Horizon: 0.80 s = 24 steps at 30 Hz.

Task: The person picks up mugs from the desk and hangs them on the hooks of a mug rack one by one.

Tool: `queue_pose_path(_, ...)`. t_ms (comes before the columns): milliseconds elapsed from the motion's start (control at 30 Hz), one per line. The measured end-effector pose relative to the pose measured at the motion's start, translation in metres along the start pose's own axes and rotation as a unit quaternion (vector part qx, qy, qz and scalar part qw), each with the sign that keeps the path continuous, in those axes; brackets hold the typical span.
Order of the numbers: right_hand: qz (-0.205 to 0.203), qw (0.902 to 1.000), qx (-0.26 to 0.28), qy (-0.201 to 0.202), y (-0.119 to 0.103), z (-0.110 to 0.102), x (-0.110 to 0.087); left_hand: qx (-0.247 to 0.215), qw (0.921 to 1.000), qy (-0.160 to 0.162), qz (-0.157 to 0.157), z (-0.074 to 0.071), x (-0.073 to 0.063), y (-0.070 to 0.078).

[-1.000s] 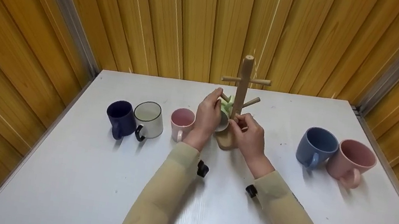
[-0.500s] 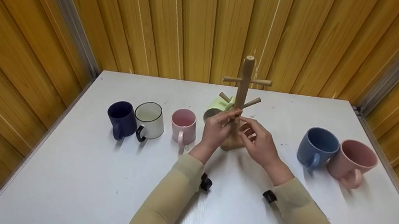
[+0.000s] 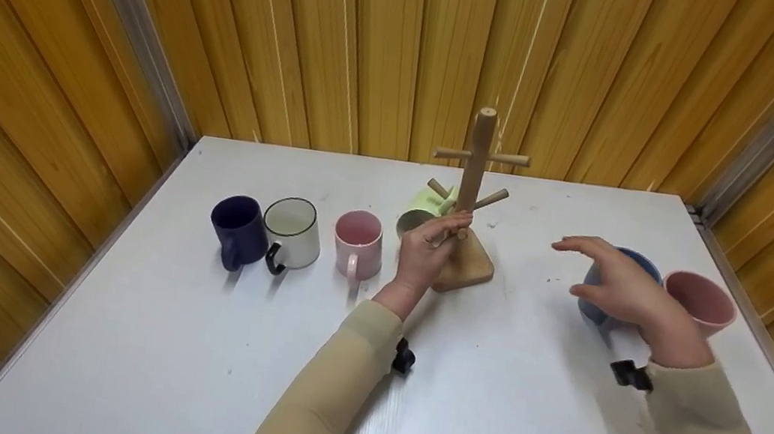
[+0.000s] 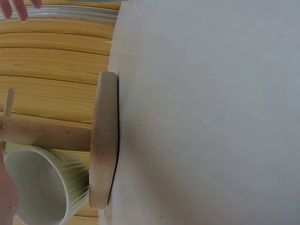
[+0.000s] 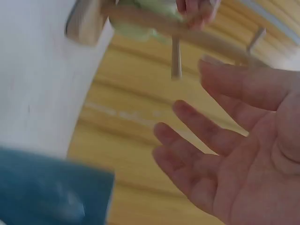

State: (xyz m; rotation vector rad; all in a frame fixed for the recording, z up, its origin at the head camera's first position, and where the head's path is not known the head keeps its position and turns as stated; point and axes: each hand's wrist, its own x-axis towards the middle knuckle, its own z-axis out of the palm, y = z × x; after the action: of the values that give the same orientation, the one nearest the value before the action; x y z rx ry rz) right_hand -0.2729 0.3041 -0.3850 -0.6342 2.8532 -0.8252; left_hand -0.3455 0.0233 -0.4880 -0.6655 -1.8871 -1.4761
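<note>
A wooden mug tree (image 3: 477, 158) stands at mid-table, its base (image 3: 471, 263) flat on the white top. My left hand (image 3: 423, 252) holds it low on the post, fingertips at the front peg. Behind that hand a light green mug (image 3: 427, 204) hangs sideways by its handle on a lower left peg; its pale inside (image 4: 35, 187) faces the left wrist view. My right hand (image 3: 623, 284) is bare, fingers spread and thumb apart, over the blue mug (image 3: 594, 307), which it partly covers. In the right wrist view that blue mug (image 5: 51, 187) is blurred at lower left.
Right of the blue mug sits a larger pink mug (image 3: 701, 299), partly behind the right hand. A navy mug (image 3: 237, 230), a white mug (image 3: 294, 234) with black rim and handle, and a small pink mug (image 3: 358, 243) stand at left. Wood-panelled walls (image 3: 380, 49) enclose the table.
My right hand has left the mug tree and moved right to the blue mug, its fingers spreading. The left hand has shifted from the green mug to the post and stays there.
</note>
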Motion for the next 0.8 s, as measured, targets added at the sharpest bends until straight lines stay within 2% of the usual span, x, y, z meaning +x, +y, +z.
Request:
queue_pose_path(133, 0.054, 0.9968, -0.028, -0.051, 0.021, -0.023, -0.004, -0.008, 1.0, 0.0, -0.005, 0.001, -0.001, -0.001)
queue_pose_path(300, 0.101, 0.988, -0.072, -0.091, 0.043, -0.032, -0.005, -0.019, 0.9998, -0.002, 0.009, 0.001, -0.001, -0.003)
queue_pose_path(500, 0.165, 0.9792, -0.028, -0.115, 0.056, -0.024, 0.0, -0.01, 0.9998, 0.001, 0.019, 0.001, -0.001, -0.004)
queue_pose_path(600, 0.169, 0.9781, -0.034, -0.117, 0.059, -0.021, 0.005, 0.002, 0.9997, 0.002, 0.024, 0.0, -0.001, -0.004)
queue_pose_path(800, 0.126, 0.9841, -0.071, -0.103, 0.062, -0.024, 0.009, 0.007, 0.9998, 0.003, 0.019, 0.001, -0.001, -0.006)
